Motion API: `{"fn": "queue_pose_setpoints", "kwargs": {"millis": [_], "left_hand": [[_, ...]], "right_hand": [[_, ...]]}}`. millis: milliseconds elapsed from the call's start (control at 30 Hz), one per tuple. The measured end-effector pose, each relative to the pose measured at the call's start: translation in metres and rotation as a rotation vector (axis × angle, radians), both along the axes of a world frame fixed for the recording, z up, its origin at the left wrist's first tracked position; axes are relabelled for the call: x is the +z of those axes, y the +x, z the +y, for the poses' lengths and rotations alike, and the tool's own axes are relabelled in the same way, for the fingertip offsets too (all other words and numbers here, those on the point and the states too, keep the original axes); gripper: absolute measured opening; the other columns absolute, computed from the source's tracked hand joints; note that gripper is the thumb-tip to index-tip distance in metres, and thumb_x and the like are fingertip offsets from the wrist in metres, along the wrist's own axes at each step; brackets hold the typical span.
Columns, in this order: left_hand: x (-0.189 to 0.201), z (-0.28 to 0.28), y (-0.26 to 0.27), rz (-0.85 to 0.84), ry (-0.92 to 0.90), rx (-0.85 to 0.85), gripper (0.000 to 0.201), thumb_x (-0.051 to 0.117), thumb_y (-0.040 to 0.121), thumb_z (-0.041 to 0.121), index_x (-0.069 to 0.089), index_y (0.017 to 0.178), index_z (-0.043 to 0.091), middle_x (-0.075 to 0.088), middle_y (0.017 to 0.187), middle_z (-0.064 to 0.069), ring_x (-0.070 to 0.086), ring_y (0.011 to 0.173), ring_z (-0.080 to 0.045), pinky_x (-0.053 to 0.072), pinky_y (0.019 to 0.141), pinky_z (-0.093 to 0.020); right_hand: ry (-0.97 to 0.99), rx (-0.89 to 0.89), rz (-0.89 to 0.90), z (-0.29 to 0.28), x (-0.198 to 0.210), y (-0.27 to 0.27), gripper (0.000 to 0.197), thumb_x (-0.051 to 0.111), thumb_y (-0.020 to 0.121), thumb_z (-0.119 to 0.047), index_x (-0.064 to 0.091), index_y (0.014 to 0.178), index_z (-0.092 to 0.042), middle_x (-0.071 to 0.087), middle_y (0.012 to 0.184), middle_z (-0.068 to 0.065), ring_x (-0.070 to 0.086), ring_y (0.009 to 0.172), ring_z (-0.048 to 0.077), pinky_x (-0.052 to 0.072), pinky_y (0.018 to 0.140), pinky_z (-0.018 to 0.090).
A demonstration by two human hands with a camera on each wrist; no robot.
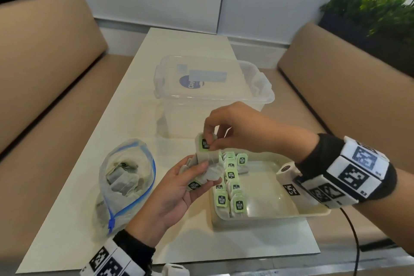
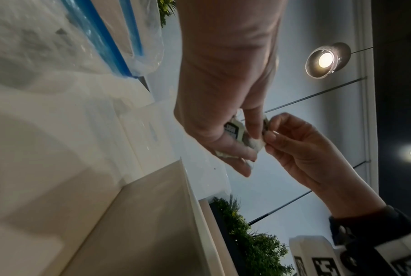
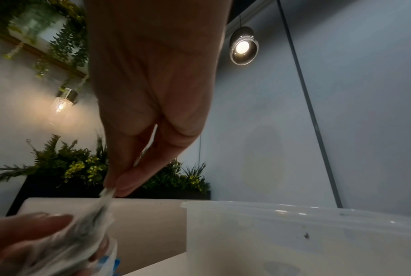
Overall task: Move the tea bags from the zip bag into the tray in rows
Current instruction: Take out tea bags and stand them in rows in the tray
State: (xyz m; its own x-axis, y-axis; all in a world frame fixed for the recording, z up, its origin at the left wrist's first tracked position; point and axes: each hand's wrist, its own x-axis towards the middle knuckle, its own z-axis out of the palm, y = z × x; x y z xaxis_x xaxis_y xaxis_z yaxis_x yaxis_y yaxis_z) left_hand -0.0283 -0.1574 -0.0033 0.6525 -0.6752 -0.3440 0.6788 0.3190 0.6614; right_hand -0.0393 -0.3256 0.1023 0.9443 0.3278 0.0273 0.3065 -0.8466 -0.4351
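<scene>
My left hand [image 1: 190, 177] holds a bunch of tea bags [image 1: 207, 170] with green tags, just left of the cream tray [image 1: 291, 213]. My right hand [image 1: 211, 139] pinches the top tea bag [image 1: 203, 144] of that bunch by its tag. Several tea bags [image 1: 230, 188] stand in two rows along the tray's left side. The clear zip bag [image 1: 125, 181] with a blue seal lies open on the table to the left, with more tea bags inside. In the left wrist view both hands meet on the bunch of tea bags [image 2: 240, 134]. In the right wrist view thumb and finger pinch a tea bag [image 3: 105, 198].
A clear plastic storage box [image 1: 212, 87] with a lid stands behind the hands on the white table [image 1: 89, 219]. Tan benches [image 1: 44, 74] flank the table. A black cable [image 1: 354, 237] hangs at the right. The tray's right half is bare.
</scene>
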Motion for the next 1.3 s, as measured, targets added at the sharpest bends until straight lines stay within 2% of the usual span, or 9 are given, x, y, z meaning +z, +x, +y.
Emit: {"fn": "queue_pose_setpoints", "kwargs": {"millis": [133, 233, 267, 333, 467, 700, 933, 1133, 1300], "left_hand": [[-0.009, 0.008, 0.007, 0.065, 0.006, 0.076, 0.024, 0.064, 0.073, 0.008, 0.064, 0.097, 0.004, 0.074, 0.086, -0.011, 0.071, 0.083, -0.037, 0.057, 0.054, -0.022], [-0.015, 0.019, 0.015, 0.117, 0.007, 0.143, 0.009, 0.069, 0.073, 0.006, 0.068, 0.082, 0.004, 0.074, 0.082, -0.011, 0.071, 0.080, -0.039, 0.058, 0.053, -0.023], [-0.016, 0.021, 0.017, 0.120, 0.003, 0.155, 0.017, 0.079, 0.063, 0.008, 0.071, 0.077, 0.004, 0.074, 0.083, -0.011, 0.071, 0.081, -0.040, 0.058, 0.054, -0.024], [-0.017, 0.025, 0.020, 0.117, 0.017, 0.169, 0.031, 0.087, 0.050, 0.011, 0.072, 0.076, 0.004, 0.074, 0.087, -0.013, 0.071, 0.082, -0.041, 0.059, 0.056, -0.026], [-0.012, 0.027, 0.024, 0.106, 0.019, 0.184, 0.007, 0.057, 0.081, 0.005, 0.063, 0.084, 0.004, 0.074, 0.081, -0.009, 0.071, 0.080, -0.039, 0.059, 0.057, -0.025], [-0.015, 0.028, 0.030, 0.085, 0.049, 0.183, 0.010, 0.056, 0.080, 0.006, 0.062, 0.088, 0.004, 0.073, 0.089, -0.013, 0.071, 0.083, -0.040, 0.057, 0.051, -0.024], [-0.015, 0.027, 0.033, 0.078, 0.059, 0.180, 0.008, 0.056, 0.083, 0.005, 0.062, 0.087, 0.004, 0.073, 0.087, -0.012, 0.071, 0.082, -0.038, 0.057, 0.052, -0.023], [-0.011, 0.021, 0.031, 0.098, 0.041, 0.154, 0.016, 0.060, 0.072, 0.009, 0.063, 0.086, 0.003, 0.072, 0.088, -0.015, 0.071, 0.080, -0.040, 0.058, 0.052, -0.025], [-0.005, 0.016, 0.026, 0.189, -0.006, 0.157, 0.034, 0.061, 0.071, 0.017, 0.062, 0.100, -0.001, 0.072, 0.091, -0.019, 0.069, 0.082, -0.046, 0.060, 0.054, -0.030]], "right_hand": [[-0.026, -0.046, 0.045, -0.023, 0.002, -0.008, 0.018, 0.068, 0.080, -0.003, 0.074, 0.087, -0.018, 0.068, 0.087, -0.008, 0.063, 0.070, 0.002, 0.048, 0.067, 0.009], [-0.257, -0.090, 0.192, -0.049, -0.004, -0.019, 0.030, 0.056, 0.085, -0.003, 0.074, 0.094, -0.025, 0.069, 0.098, -0.011, 0.060, 0.081, 0.001, 0.040, 0.073, 0.002], [-0.345, -0.104, 0.261, -0.056, -0.010, -0.022, 0.033, 0.052, 0.086, -0.004, 0.074, 0.097, -0.027, 0.068, 0.102, -0.011, 0.060, 0.086, 0.002, 0.040, 0.077, 0.003], [-0.505, -0.115, 0.415, -0.069, -0.026, -0.027, 0.039, 0.046, 0.088, -0.005, 0.071, 0.104, -0.030, 0.066, 0.113, -0.009, 0.060, 0.099, 0.011, 0.045, 0.091, 0.021], [-0.656, -0.087, 0.618, -0.087, -0.064, -0.023, 0.049, 0.040, 0.086, 0.000, 0.066, 0.115, -0.030, 0.063, 0.120, -0.005, 0.061, 0.105, 0.021, 0.047, 0.094, 0.031], [-0.476, -0.121, 0.617, -0.106, -0.095, 0.000, 0.055, 0.035, 0.084, 0.005, 0.065, 0.119, -0.024, 0.057, 0.130, -0.002, 0.055, 0.113, 0.017, 0.039, 0.101, 0.026], [-0.406, -0.207, 0.590, -0.112, -0.106, 0.008, 0.052, 0.036, 0.084, 0.006, 0.066, 0.119, -0.018, 0.063, 0.124, 0.001, 0.058, 0.112, 0.017, 0.042, 0.100, 0.027], [-0.404, -0.211, 0.583, -0.113, -0.108, 0.006, 0.049, 0.039, 0.085, 0.003, 0.065, 0.119, -0.021, 0.064, 0.121, -0.001, 0.059, 0.109, 0.016, 0.044, 0.099, 0.029], [-0.419, -0.234, 0.573, -0.103, -0.095, 0.003, 0.047, 0.041, 0.086, 0.001, 0.060, 0.124, -0.018, 0.058, 0.130, 0.000, 0.054, 0.117, 0.017, 0.040, 0.100, 0.025]]}}
